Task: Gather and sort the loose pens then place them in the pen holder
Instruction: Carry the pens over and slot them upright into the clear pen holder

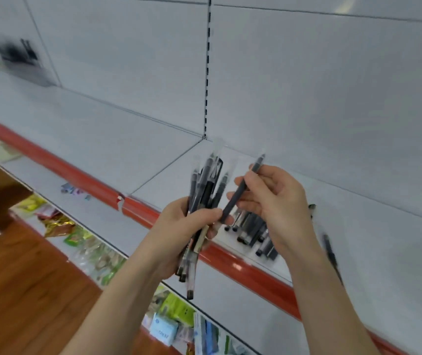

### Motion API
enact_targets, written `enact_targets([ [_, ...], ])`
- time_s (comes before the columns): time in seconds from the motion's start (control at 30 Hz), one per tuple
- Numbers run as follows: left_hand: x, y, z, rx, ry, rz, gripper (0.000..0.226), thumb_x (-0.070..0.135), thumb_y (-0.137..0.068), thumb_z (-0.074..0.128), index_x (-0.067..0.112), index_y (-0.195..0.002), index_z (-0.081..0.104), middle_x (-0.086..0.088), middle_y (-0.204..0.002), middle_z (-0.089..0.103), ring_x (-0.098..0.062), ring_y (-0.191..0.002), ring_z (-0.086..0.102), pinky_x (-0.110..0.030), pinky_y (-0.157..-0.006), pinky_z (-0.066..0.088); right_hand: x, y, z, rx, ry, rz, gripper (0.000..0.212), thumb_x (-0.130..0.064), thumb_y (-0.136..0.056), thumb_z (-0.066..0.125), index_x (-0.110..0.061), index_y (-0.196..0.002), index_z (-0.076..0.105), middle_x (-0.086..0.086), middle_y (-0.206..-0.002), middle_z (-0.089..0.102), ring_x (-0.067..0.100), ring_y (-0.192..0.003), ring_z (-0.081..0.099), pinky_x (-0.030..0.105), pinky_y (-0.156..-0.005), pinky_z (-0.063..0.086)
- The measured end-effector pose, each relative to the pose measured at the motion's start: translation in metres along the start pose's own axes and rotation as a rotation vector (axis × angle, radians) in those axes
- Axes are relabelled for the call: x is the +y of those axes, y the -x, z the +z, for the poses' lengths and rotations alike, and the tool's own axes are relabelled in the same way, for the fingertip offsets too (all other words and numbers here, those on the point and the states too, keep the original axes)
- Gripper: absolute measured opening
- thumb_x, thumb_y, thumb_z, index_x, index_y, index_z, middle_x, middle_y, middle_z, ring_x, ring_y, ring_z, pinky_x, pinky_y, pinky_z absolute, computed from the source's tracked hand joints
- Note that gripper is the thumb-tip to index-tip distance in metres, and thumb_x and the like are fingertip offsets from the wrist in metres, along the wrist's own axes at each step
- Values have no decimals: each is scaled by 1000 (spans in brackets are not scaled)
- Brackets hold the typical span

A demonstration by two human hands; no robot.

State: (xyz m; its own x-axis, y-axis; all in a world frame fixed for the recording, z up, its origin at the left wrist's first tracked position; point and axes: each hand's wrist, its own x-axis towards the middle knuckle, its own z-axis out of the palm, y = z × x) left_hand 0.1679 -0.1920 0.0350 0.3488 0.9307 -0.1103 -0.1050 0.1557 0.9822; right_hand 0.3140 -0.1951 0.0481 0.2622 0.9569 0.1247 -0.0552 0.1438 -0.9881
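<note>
My left hand (pixel 179 226) grips a bundle of several black and clear pens (pixel 204 190), held upright over the front edge of the white shelf (pixel 107 139). My right hand (pixel 276 201) pinches a single dark pen (pixel 240 190), its lower end touching the bundle by my left thumb. Several more dark pens (pixel 253 234) lie loose on the shelf below my right hand. Another pen (pixel 330 249) lies to the right of my right wrist. A blurred black pen holder (pixel 18 53) stands far back left on the shelf.
A red price rail (pixel 76 172) runs along the shelf's front edge. Lower shelves hold colourful packets (pixel 89 247) and small boxes (pixel 164 329). A wooden floor (pixel 12 290) shows at lower left. A slotted upright (pixel 207 73) divides the white back panels.
</note>
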Motion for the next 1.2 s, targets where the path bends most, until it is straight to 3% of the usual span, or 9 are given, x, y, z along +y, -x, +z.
enact_targets([
  [0.17,2,22,-53,135,-22,17,7,0,-83,58,5,-79,57,-16,-69,61,-15,-48,44,-22,-44,36,6,-1,58,-123,-1,27,12,-14,-91,55,-15,-103,56,0,-83,73,18,-75,72,23,-62,56],
  [0.3,7,35,-116,197,-21,31,3,1,-84,58,-1,-86,57,-1,-54,62,-10,-43,45,-20,-42,37,13,-4,124,-120,32,-32,8,-25,-88,60,-21,-95,58,3,-84,71,16,-72,71,21,-59,54],
  [0.53,11,70,-292,475,67,15,15,9,-83,64,-2,-93,60,-4,-58,61,-13,-45,49,-21,-42,43,34,-18,297,-231,-98,-14,2,-13,-89,58,-14,-87,58,-4,-62,69,12,-53,67,17,-49,50],
  [0.63,17,83,-360,563,170,20,7,8,-85,61,2,-88,58,-4,-59,61,-12,-45,52,-21,-43,46,42,-32,366,-297,-43,-43,3,-12,-90,58,-14,-88,56,-2,-66,68,13,-55,68,20,-53,54],
  [0.8,32,88,-440,621,306,35,10,9,-86,58,3,-79,55,-4,-54,55,-12,-42,47,-20,-40,43,54,-61,460,-420,121,-87,8,-18,-92,54,-22,-85,53,4,-78,66,11,-59,68,27,-65,57],
  [0.97,41,72,-507,654,364,57,11,6,-88,53,1,-78,51,-4,-47,49,-13,-41,44,-18,-39,42,67,-111,543,-500,240,-71,7,-19,-93,52,-16,-87,52,8,-80,66,21,-64,68,33,-67,58],
  [1.1,54,41,-568,654,383,59,9,5,-88,51,0,-81,53,-5,-48,50,-14,-42,46,-18,-39,43,77,-166,606,-528,285,-93,8,-19,-93,52,-11,-95,53,8,-85,66,15,-57,68,24,-57,56],
  [1.2,72,5,-616,655,369,84,9,4,-88,51,-1,-81,54,-6,-50,51,-14,-43,48,-17,-40,45,85,-216,650,-530,305,-118,13,-19,-93,51,-8,-100,53,7,-87,66,18,-62,68,22,-60,56],
])
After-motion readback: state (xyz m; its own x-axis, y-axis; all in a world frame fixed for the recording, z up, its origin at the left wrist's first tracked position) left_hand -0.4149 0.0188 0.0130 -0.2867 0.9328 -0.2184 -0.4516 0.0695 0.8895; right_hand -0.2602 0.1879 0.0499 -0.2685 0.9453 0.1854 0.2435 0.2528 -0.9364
